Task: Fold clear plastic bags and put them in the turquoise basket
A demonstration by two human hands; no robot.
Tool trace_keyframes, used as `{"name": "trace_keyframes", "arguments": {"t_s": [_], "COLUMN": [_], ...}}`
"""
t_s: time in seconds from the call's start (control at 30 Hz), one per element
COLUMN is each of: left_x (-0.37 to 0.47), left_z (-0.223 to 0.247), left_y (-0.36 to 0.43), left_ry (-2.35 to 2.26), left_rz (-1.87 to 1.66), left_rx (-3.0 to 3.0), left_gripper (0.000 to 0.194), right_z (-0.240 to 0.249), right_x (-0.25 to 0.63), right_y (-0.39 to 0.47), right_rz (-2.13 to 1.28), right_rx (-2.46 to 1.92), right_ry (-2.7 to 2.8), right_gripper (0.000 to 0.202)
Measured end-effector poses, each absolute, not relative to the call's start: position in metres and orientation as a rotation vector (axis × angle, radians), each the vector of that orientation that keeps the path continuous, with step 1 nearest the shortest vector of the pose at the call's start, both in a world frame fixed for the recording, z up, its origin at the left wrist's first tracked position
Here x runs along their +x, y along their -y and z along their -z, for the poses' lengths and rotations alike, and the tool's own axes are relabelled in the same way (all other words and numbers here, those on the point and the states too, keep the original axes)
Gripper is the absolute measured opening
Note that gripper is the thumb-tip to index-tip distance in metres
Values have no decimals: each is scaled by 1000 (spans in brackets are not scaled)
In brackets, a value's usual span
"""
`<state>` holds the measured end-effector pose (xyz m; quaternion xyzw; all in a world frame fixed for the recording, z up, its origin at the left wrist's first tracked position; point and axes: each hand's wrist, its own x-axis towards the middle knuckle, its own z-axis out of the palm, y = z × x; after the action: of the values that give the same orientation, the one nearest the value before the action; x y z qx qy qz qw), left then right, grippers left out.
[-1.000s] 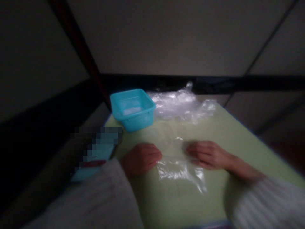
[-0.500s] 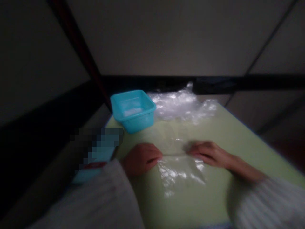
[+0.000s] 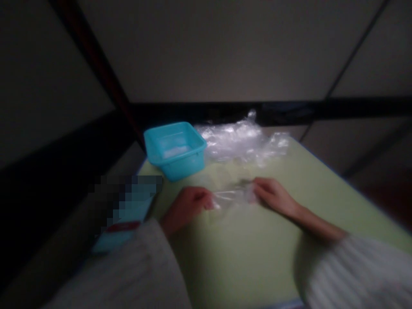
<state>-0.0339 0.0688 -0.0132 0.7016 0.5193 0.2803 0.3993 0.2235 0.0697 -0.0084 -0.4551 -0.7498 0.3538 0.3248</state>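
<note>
A clear plastic bag (image 3: pixel 230 196) is stretched between my two hands, just above the yellow-green table (image 3: pixel 244 266). My left hand (image 3: pixel 192 205) pinches its left end with curled fingers. At the other end, my right hand (image 3: pixel 272 195) grips the bag between thumb and fingers. The bag looks folded into a narrow strip, though blur hides its exact layers. Beyond my hands lies a heap of crumpled clear plastic bags (image 3: pixel 238 139).
A turquoise plastic basin (image 3: pixel 185 166) stands at the back left, with something whitish inside. A light-blue flat object with a red band (image 3: pixel 124 226), partly pixelated, lies at the left edge. Pale wall panels (image 3: pixel 219 51) rise behind the table.
The bag hung or lay spread toward me earlier; now it is gathered into a narrow strip. Both hands have moved slightly away from me, and the whole view has shifted a little.
</note>
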Motion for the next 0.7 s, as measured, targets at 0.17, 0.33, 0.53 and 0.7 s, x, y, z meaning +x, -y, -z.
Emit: {"name": "trace_keyframes", "arguments": {"t_s": [0.17, 0.33, 0.53, 0.7], "left_x": [-31, -29, -25, -25], "left_z": [14, 15, 14, 15], "left_y": [-70, -64, -60, -60], "left_ry": [-1295, -1265, -1274, -1269], "left_rz": [-669, -594, -623, -628], "left_rx": [1689, 1617, 1550, 1505], "left_gripper": [25, 17, 17, 14], "right_z": [5, 8, 16, 10], "right_x": [223, 227, 224, 222], "right_y": [-69, -69, -69, -67], "right_rz": [-1029, -1087, -1096, -1140], "right_rx": [-1299, -1299, -1340, -1340], "right_ry": [1909, 1931, 1789, 1703], "right_gripper": [39, 34, 23, 37]}}
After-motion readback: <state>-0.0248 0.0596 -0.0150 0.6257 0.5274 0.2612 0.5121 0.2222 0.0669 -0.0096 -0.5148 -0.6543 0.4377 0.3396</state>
